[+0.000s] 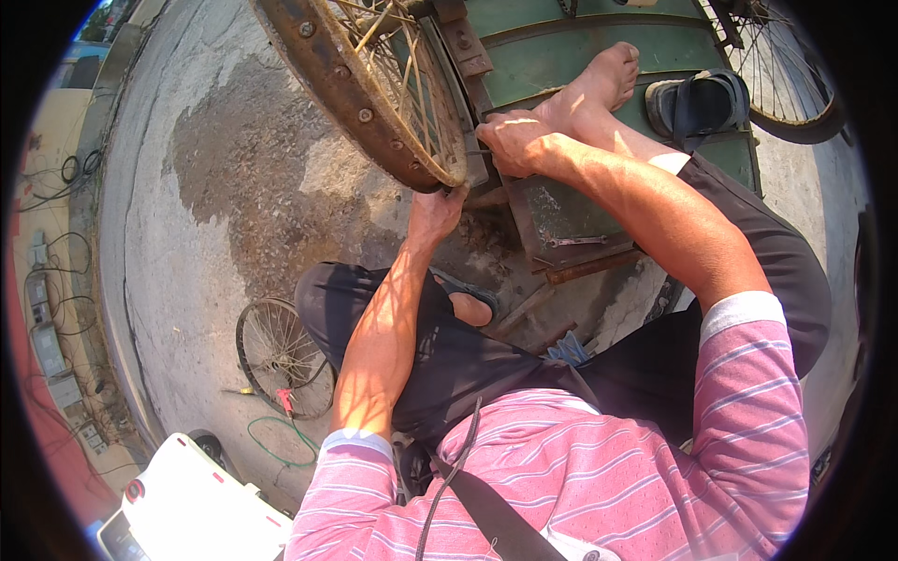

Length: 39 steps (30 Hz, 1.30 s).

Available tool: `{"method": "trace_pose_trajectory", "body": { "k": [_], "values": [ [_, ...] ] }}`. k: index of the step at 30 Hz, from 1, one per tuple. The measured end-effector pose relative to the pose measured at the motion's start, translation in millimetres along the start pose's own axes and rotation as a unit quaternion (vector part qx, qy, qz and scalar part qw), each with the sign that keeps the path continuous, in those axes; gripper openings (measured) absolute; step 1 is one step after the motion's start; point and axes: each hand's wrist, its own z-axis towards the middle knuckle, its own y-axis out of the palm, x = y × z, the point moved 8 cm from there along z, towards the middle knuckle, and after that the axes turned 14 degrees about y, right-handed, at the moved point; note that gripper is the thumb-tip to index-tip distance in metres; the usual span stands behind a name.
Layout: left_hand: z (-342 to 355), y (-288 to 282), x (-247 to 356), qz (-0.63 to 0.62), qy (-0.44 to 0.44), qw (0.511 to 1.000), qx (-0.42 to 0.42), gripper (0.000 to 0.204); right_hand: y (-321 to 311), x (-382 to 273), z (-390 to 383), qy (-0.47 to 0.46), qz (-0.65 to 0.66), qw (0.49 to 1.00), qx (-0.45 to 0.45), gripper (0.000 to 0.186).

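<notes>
A rusty spoked wheel (374,103) without a tyre stands at the top centre, bolt heads or nipples dotting its broad rim. My left hand (436,215) is closed round the rim's lower edge, its fingers partly hidden behind it. Just right of the rim my right hand (516,142) is curled into a fist beside my bare foot (608,79). A thin dark rod seems to stick out of that fist toward the rim; what the fingers hold is mostly hidden. Below the fist, a small wrench (576,242) lies on the green metal cart bed (561,210).
A black sandal (697,105) rests on the green bed, near another spoked wheel with a tyre (795,117). On the ground at left lie a loose wheel (281,346), a red-handled tool (284,400) and a green cord (267,449). Cables and sockets (56,351) line the left wall.
</notes>
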Motion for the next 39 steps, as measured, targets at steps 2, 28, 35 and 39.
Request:
{"method": "trace_pose_trajectory", "body": {
  "k": [2,28,35,39],
  "values": [
    [1,0,3,-0.005,-0.003,1.000,0.000,0.058,0,0,0,-0.003,0.001,1.000,0.003,0.024],
    [0,0,-3,0.017,0.021,1.000,0.001,0.060,-2,-1,-1,0.003,0.016,1.000,0.002,0.024],
    [1,-1,4,0.002,-0.010,1.000,-0.006,0.058,-4,-1,-2,0.002,0.021,1.000,0.010,0.024],
    [0,0,-5,0.007,-0.005,1.000,-0.005,0.058,-2,0,0,0.002,0.023,1.000,0.005,0.025]
  ]
}}
